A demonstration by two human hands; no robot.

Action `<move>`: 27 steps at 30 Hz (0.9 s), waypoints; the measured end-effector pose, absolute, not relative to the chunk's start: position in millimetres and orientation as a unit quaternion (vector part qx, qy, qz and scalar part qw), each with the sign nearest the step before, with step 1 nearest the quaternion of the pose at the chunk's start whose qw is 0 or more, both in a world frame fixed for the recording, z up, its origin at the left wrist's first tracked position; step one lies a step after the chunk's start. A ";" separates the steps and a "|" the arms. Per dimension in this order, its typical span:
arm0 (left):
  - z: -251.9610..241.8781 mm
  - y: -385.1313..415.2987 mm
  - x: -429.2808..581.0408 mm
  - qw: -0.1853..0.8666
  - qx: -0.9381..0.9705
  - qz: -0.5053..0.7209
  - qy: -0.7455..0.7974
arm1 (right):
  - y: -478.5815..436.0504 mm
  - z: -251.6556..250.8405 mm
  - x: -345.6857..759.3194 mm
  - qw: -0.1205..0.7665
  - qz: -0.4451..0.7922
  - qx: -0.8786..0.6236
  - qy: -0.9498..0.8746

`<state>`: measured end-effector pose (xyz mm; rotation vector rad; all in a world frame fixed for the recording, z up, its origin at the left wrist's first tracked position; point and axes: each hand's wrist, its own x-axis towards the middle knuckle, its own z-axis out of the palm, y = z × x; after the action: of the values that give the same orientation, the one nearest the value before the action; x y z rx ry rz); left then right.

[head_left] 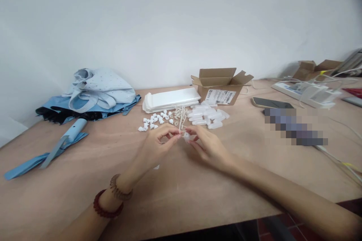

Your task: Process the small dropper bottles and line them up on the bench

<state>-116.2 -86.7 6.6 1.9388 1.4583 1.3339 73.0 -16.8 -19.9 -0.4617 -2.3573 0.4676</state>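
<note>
My left hand is closed in a pinch on the end of a thin white cord, just beside my other fingertips. Between the thumb and fingers of my right hand is a small translucent plastic tube, its open end turned toward the left fingers. Whether the cord enters the tube is too small to tell. Right behind the hands lie a loose heap of off-white cords, several white caps to the left and a pile of translucent tubes to the right.
Behind the small parts are a stack of white flat packets and an open cardboard box. At left lie a blue umbrella and a pale cloth bag. A phone and a power strip with cables occupy the right.
</note>
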 end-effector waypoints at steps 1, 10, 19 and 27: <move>5.8 -86.8 -116.1 0.184 0.688 0.472 0.519 | -17.5 -20.5 72.9 0.337 0.189 -0.172 -0.906; 8.3 -92.2 -113.5 0.170 0.697 0.445 0.535 | -23.0 -19.4 72.0 0.341 0.192 -0.151 -0.908; 6.2 -90.5 -114.2 0.176 0.690 0.465 0.526 | -26.6 -15.4 71.3 0.385 0.184 -0.142 -0.893; 8.4 -93.1 -115.7 0.144 0.696 0.446 0.544 | -28.5 -7.2 70.7 0.385 0.276 -0.189 -0.860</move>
<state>-115.7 -93.1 8.4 2.0051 1.5670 1.2867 70.7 -28.5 -7.2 -0.4816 -2.1918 0.7027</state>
